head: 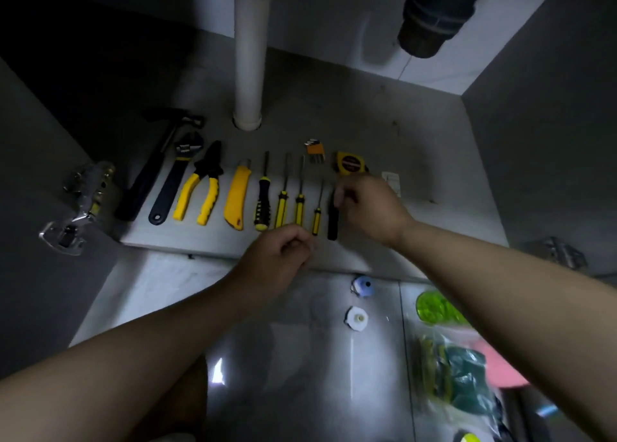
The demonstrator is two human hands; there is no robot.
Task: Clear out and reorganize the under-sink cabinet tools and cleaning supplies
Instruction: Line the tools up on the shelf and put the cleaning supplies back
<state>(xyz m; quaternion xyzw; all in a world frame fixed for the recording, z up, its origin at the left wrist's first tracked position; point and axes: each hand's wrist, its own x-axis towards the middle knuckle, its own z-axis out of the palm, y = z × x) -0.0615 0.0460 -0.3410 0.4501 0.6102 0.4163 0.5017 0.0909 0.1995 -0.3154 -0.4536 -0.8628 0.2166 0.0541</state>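
Observation:
Tools lie in a row on the cabinet floor (417, 161): a hammer (150, 168), a wrench (175, 178), yellow pliers (200, 188), a yellow utility knife (237, 196) and several screwdrivers (282, 204). My right hand (367, 204) pinches the top of a black tool (332, 223) at the row's right end. My left hand (278, 258) hovers at the cabinet's front edge with fingers curled, just below the small yellow screwdriver (316, 218); I cannot see anything in it. Behind lie hex keys (314, 149) and a yellow tape measure (349, 163).
A white drain pipe (248, 57) stands at the back middle, a dark pipe fitting (430, 17) hangs at upper right. Door hinges (80, 204) sit at the left. On the tiles outside lie a blue tape roll (362, 285), a white fitting (356, 317) and bagged sponges (457, 375).

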